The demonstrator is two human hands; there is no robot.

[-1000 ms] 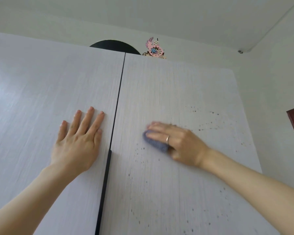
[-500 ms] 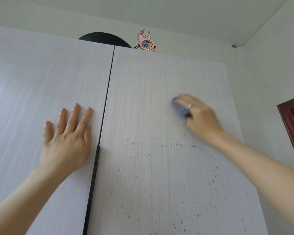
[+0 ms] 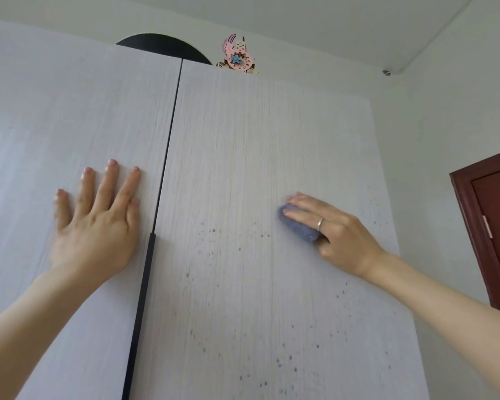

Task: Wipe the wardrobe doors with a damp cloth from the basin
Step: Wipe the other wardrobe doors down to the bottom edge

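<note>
The wardrobe's two pale, grained doors fill the view. The left door (image 3: 70, 140) and the right door (image 3: 257, 168) meet at a dark vertical seam (image 3: 168, 157), which serves as the landmark here. A slim black handle strip (image 3: 140, 313) runs down the lower part of that seam. Right of the seam, the right door carries scattered dark specks (image 3: 283, 362), most of them on its lower half and toward its right edge. Far right of the seam, past the wall, stands a dark red door (image 3: 497, 226). Above the seam, a black rounded object (image 3: 162, 46) and a pink ornament (image 3: 238, 57) show over the wardrobe top.

The left hand (image 3: 96, 226) lies flat and open on the left door, just left of the seam, fingers spread and pointing up. The right hand (image 3: 338, 229) is well right of the seam, pressing a folded blue-grey cloth (image 3: 299, 225) against the right door; the cloth sits under its fingers, protruding on the seam side. A ring (image 3: 319, 223) is on one finger.
</note>
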